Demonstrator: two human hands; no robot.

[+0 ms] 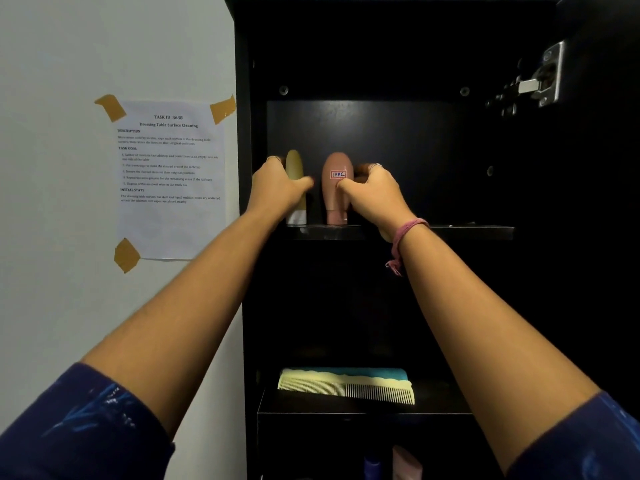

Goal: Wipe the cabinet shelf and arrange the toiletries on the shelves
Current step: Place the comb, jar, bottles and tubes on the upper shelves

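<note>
Here, both tubes stand cap-down on the upper shelf point(467, 232) of the black cabinet. Left hand point(277, 188) curls round the olive tube point(295, 168) — thumb across its front. Right hand point(372, 192) grips the pink tube point(336, 188) from its right side — label "17AC" showing.

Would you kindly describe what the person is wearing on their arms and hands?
Both forearms are bare, with dark blue sleeves streaked in lighter blue pushed up near the elbows. The right wrist carries a pink thread bracelet with a loose knotted tail. The right hand wears a silver ring. The left hand shows no wristband.
</note>
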